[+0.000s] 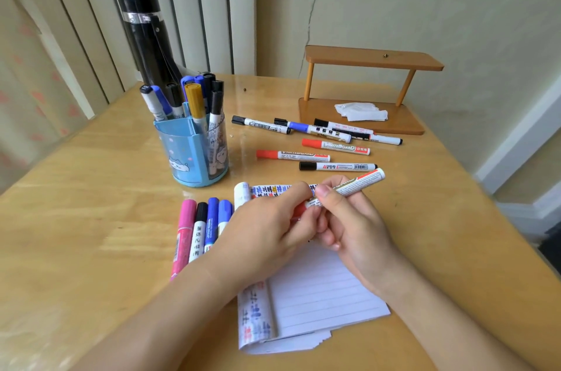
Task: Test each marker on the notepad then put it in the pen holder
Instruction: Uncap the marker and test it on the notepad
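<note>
Marker (358, 184) diagonal, red end lower-left

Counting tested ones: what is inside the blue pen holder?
Upright capped markers fill the pen holder: several black caps, several blue, one yellow-capped marker. Its clear side shows one white barrel; the blue walls hide the others' lower ends, so no exact count.

You are looking down at a tan wooden surface (91, 188). A blue pen holder (194, 152) is standing left of its middle, and a black flask (145, 36) is standing behind it at the far left corner. A wooden rack (318, 115) is sitting toward the far right edge, with loose markers (335, 146) lying scattered just in front of it. A lined notepad (318, 294) is lying by the near edge, and four capped markers (198, 234) are lying side by side just left of it.
</note>
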